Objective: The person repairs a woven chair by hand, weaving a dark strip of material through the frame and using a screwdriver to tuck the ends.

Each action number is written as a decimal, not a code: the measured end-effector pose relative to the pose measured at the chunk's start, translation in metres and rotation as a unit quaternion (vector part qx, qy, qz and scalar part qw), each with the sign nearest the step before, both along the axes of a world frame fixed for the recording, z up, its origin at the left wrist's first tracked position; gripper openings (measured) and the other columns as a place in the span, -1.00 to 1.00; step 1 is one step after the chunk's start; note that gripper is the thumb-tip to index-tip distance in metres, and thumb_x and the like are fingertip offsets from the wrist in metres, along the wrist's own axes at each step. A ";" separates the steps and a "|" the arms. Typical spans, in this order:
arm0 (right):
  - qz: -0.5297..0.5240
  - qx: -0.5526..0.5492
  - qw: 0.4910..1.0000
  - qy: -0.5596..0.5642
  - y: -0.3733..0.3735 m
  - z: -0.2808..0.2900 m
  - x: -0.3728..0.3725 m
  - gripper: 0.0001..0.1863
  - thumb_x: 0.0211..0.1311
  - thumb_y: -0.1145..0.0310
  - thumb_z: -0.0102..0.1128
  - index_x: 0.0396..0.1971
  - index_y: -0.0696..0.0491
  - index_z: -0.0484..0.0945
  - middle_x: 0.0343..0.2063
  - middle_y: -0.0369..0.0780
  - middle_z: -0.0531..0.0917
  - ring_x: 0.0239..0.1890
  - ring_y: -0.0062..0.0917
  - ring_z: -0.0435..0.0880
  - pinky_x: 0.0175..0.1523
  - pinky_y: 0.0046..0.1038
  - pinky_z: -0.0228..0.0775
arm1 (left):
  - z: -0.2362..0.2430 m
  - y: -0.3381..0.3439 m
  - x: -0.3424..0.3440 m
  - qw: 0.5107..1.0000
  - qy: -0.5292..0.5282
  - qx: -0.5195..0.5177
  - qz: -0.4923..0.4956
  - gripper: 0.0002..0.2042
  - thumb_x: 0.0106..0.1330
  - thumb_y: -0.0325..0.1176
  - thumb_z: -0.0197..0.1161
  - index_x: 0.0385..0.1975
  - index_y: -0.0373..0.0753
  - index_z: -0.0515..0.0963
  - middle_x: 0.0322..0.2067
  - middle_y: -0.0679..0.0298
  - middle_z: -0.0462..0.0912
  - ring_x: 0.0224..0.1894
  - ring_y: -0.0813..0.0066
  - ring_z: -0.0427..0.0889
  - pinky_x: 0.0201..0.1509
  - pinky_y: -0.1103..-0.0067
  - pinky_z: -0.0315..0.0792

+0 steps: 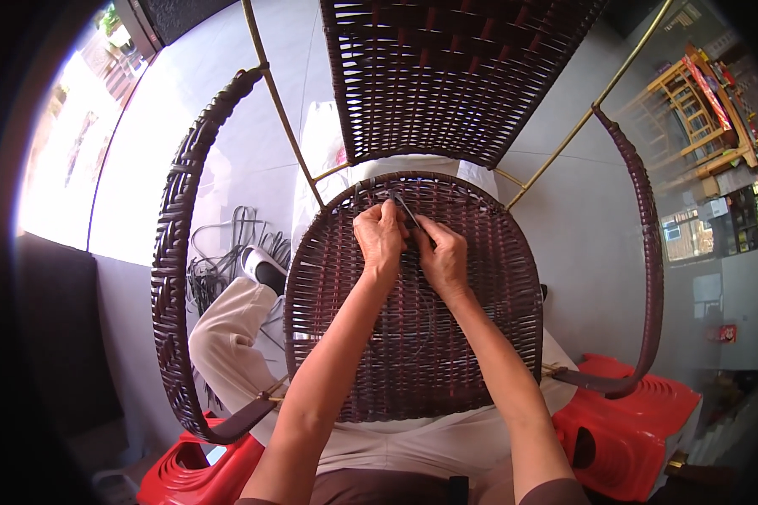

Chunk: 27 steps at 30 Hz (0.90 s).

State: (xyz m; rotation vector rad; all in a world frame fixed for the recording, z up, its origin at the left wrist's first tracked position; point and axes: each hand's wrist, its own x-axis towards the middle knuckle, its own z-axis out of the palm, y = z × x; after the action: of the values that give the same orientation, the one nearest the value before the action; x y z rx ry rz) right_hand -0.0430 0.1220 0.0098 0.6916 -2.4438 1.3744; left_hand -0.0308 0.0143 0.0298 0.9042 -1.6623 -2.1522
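Pinching left hand (381, 238): fingertips are meeting; contents hidden.
Right hand (445, 255): is grasping a slim dark strip (408, 211) between both hands.
Round brown wicker seat (421, 353): is lying beneath; steady tension is probably helping.

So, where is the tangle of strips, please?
In the head view, the tangle of strips lies on the floor at left, beside the shoe.

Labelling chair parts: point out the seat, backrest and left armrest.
Seat (421, 337), head view: central weave.
Backrest (451, 88), head view: middle of the panel.
Left armrest (169, 252), head view: middle of its length.
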 end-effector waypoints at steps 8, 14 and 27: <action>-0.008 0.021 0.999 0.029 -0.001 -0.002 0.003 -0.76 0.07 0.52 0.08 -0.22 0.17 0.54 -0.49 -0.06 0.58 -0.48 -0.19 0.57 -0.40 -0.32 0.41 | 0.002 -0.001 0.001 1.000 0.015 0.026 -0.001 -0.71 0.21 -0.34 0.01 -0.71 -0.36 0.44 -0.84 0.29 0.40 -0.85 0.63 0.29 -0.82 0.70 0.16; -0.002 0.011 0.999 0.034 -0.001 -0.003 0.004 -0.76 0.09 0.52 0.07 -0.21 0.19 0.54 -0.48 -0.05 0.58 -0.49 -0.19 0.57 -0.41 -0.33 0.42 | 0.000 -0.002 0.000 1.000 -0.001 0.013 -0.007 -0.72 0.20 -0.36 0.00 -0.72 -0.35 0.43 -0.84 0.29 0.40 -0.86 0.63 0.28 -0.81 0.70 0.16; 0.000 0.010 0.999 0.045 0.000 -0.002 0.005 -0.75 0.09 0.53 0.08 -0.19 0.20 0.54 -0.52 -0.07 0.57 -0.53 -0.25 0.58 -0.45 -0.36 0.41 | 0.026 -0.018 0.001 0.993 -0.041 0.106 -0.022 -0.74 0.16 -0.34 0.04 -0.64 -0.40 0.52 -0.78 0.25 0.45 -0.83 0.56 0.31 -0.74 0.68 0.19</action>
State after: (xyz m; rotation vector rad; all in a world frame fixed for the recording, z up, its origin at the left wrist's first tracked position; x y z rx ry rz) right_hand -0.0381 0.1216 0.0077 0.7415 -2.3907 1.2906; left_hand -0.0300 -0.0034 0.0555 1.0372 -1.5233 -2.3856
